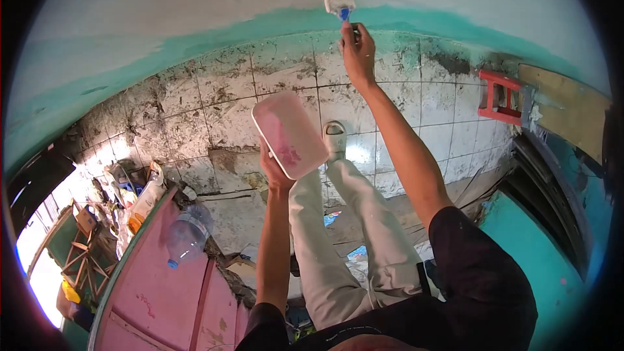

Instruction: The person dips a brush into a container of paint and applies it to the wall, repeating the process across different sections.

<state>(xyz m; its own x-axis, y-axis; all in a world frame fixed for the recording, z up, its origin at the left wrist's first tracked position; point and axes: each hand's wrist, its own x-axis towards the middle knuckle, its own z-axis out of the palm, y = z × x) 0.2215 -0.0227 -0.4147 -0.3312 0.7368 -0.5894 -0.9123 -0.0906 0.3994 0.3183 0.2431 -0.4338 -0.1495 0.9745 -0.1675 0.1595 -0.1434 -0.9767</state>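
My right hand (pixel 357 49) is stretched out at arm's length and grips the blue handle of a paintbrush (pixel 339 1). Its white bristles press on the wall where a teal painted band (pixel 195 42) meets the whitish area above. My left hand (pixel 276 172) holds up a pale pink rectangular tray (pixel 289 133) by its lower edge, tilted, with pink smears inside. My leg in light trousers (pixel 351 234) reaches forward, and my shoe (pixel 335 140) rests against the dirty tiled surface.
Grimy white tiles (pixel 195 117) spread below the teal band. A pink surface (pixel 169 299) with a clear plastic bottle (pixel 188 234) lies at lower left, beside bottles and clutter (pixel 130 195). A red stool (pixel 500 97) stands at right near a dark doorframe (pixel 552 201).
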